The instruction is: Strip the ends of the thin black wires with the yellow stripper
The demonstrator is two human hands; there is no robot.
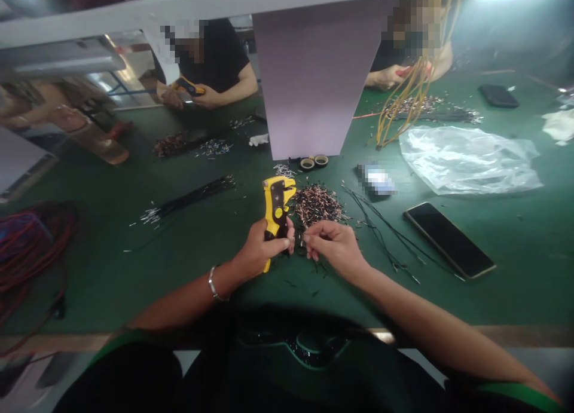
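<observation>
My left hand [262, 248] is wrapped round the handles of a yellow and black wire stripper [278, 205], held upright with its jaws at the top. To its right, my right hand [334, 245] is closed in a pinch. Whatever lies between those fingertips is too small to make out. Just beyond the right hand is a heap of short black wire pieces with copper ends [318, 204]. Small silvery terminals [284, 170] lie behind the stripper. Several longer black wires [381, 233] stretch across the green table right of the heap.
A black wire bundle [188, 201] lies left, near coiled red cable [33, 257]. Rightward are a phone [449, 239], a pixelated item [376, 180] and a plastic bag [470, 159]. A pale panel [314, 78] stands ahead; co-workers' hands [208, 96] work beyond it.
</observation>
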